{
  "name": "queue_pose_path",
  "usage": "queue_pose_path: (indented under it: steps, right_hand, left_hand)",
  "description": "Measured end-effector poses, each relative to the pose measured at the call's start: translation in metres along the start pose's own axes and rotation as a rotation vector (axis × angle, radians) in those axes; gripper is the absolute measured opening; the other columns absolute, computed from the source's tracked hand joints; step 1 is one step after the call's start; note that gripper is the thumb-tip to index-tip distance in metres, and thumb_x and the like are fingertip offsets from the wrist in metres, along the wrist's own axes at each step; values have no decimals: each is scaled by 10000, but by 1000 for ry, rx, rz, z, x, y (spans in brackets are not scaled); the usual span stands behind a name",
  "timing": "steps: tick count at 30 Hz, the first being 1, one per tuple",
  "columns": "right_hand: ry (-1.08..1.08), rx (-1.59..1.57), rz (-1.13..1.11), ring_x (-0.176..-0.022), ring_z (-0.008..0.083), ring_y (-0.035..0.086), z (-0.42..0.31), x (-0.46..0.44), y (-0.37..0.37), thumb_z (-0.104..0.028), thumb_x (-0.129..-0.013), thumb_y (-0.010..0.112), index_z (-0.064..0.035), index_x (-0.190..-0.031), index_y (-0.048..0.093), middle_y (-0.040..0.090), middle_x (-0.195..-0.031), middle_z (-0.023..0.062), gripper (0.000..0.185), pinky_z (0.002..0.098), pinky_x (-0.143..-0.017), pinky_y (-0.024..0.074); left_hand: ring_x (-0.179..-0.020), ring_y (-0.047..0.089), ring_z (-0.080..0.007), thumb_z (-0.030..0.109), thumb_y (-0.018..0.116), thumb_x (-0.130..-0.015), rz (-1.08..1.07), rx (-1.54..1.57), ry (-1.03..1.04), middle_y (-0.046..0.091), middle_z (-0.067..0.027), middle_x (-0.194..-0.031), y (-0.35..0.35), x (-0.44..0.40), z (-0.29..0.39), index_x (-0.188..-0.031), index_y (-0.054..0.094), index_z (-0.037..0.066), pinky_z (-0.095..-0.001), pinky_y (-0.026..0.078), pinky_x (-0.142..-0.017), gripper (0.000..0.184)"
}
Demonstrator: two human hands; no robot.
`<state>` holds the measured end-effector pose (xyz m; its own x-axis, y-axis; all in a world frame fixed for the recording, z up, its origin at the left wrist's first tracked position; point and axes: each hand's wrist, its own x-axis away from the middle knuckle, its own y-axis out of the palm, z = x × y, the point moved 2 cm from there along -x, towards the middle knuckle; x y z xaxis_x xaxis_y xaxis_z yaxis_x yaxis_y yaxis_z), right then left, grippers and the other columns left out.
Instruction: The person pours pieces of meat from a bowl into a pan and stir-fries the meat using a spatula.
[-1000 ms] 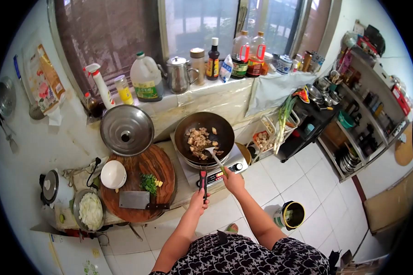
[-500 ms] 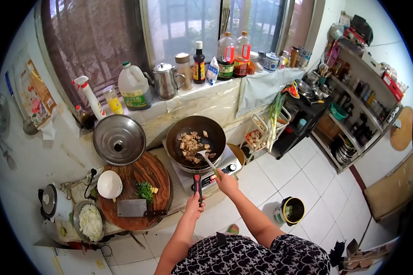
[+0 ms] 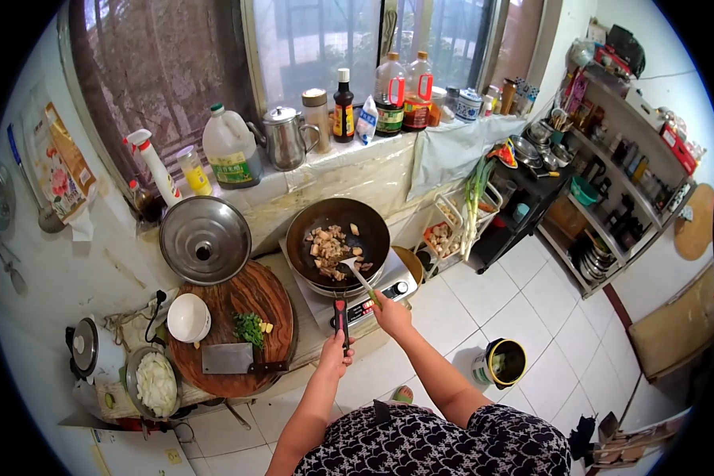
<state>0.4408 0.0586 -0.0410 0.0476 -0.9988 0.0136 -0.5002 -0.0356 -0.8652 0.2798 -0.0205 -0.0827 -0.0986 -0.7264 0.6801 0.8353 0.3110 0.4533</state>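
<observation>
A dark wok (image 3: 304, 226) sits on a silver electric cooker (image 3: 404, 274) with a lit red display. My left hand (image 3: 336, 354) is wrapped round the wok's black and red handle. In my right hand (image 3: 392, 314) is a spatula (image 3: 360, 274), gripped by its greenish handle. The spatula's pale blade rests among browned meat pieces (image 3: 328, 244) inside the wok. To the left, a round wooden chopping board (image 3: 278, 317) carries a cleaver (image 3: 228, 358), chopped green onion (image 3: 249, 329) with small yellowish pieces, and a white bowl (image 3: 189, 318).
A large metal lid (image 3: 205, 230) leans against the wall behind the board. Sliced pale vegetable fills a bowl (image 3: 157, 384) at the left. Bottles and a metal kettle (image 3: 284, 140) line the window ledge. A bin (image 3: 500, 363) stands on the tiled floor at the right.
Almost nothing differs. The view has shifted very slightly; both hands keep their hold, and the spatula stays in about the same spot in the wok.
</observation>
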Motion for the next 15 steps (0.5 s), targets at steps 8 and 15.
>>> queue_pose_path:
  steps: [8, 15]
  right_hand:
    - [19, 2, -13, -689, 335, 601, -2, 1, -2, -351, -806, 522, -208, -1193, 494, 622, -752, 155, 413, 434, -590, 469]
    - [28, 15, -22, -694, 335, 600, -3, 1, -2, -356, -805, 523, -213, -1198, 489, 623, -761, 153, 419, 435, -595, 467]
  left_hand:
    - [-503, 411, -114, 320, 435, -906, -3, 28, 13, 501, -57, -837, 0, -1, 0, -965, 413, 80, -189, 276, -346, 248]
    - [-530, 405, -104, 336, 454, -896, -13, 23, 8, 499, -41, -849, -1, 0, -1, -963, 422, 92, -194, 272, -374, 255]
